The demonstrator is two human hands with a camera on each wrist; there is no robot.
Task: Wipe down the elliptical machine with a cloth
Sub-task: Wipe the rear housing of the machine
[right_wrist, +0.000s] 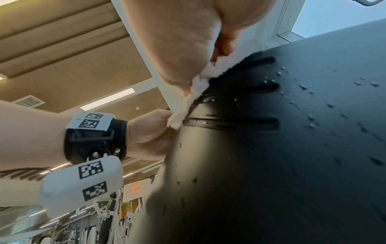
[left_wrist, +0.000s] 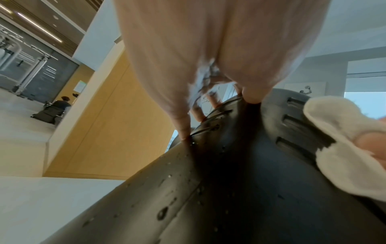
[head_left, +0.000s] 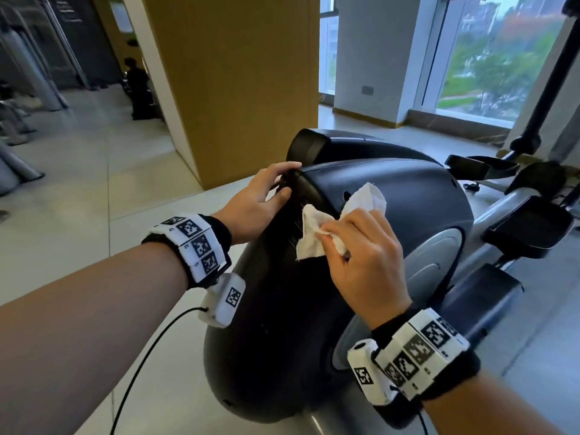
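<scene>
The elliptical's dark rounded housing (head_left: 392, 189) fills the middle of the head view, with vent slots (right_wrist: 250, 123) and water droplets (right_wrist: 309, 117) on it. My left hand (head_left: 287, 180) holds the housing's upper rear ridge, thumb on one side and fingers over the other; its fingertips (left_wrist: 252, 97) touch the plastic. My right hand (head_left: 342, 233) grips a crumpled white cloth (head_left: 310, 237) and presses it on the housing at the slots, just right of the left hand. The cloth (left_wrist: 344, 148) bulges out beside the fingers, and its edge (right_wrist: 200, 84) lies on the slots.
A black pedal (head_left: 530, 227) and a silver rail lie right of the housing, with a black upright post (head_left: 552, 73) behind. A wooden column (head_left: 238, 89) stands close behind the machine. Windows (head_left: 502, 58) are at the back right. A person (head_left: 138, 86) sits far back left, near grey machines.
</scene>
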